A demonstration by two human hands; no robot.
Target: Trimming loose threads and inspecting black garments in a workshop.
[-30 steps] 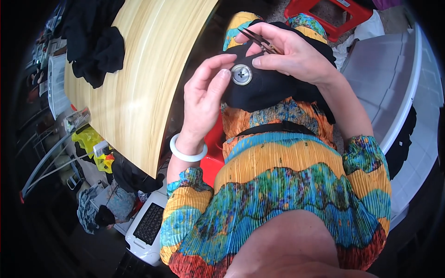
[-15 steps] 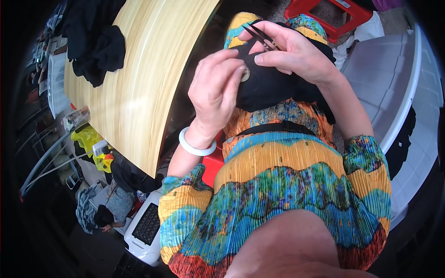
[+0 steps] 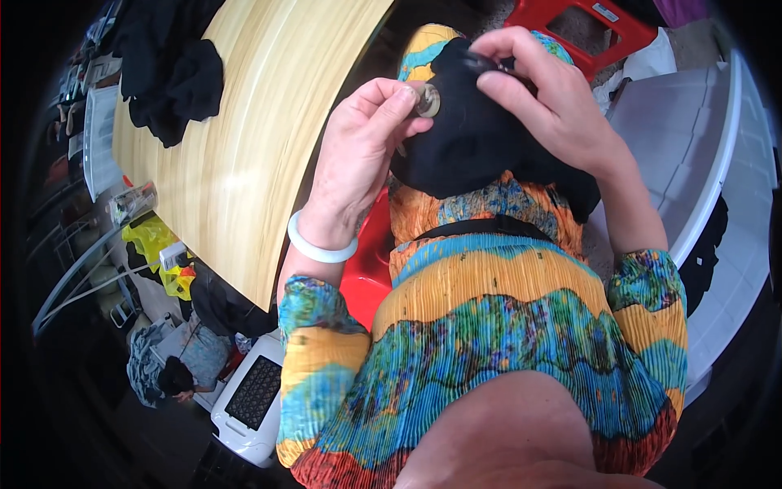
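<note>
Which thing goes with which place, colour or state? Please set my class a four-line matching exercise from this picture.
1. button
2. bracelet
3. tabletop
4. stool

A. pale, wood-patterned
B. around the left wrist
C. red, at the picture's upper right
D. pinched in the left grip

Pairs: 1-D, 2-B, 3-A, 4-C

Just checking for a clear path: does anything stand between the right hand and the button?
Nothing visible stands between the right hand and the button, which is pinched in the left hand; the black cloth lies on the lap below.
</note>
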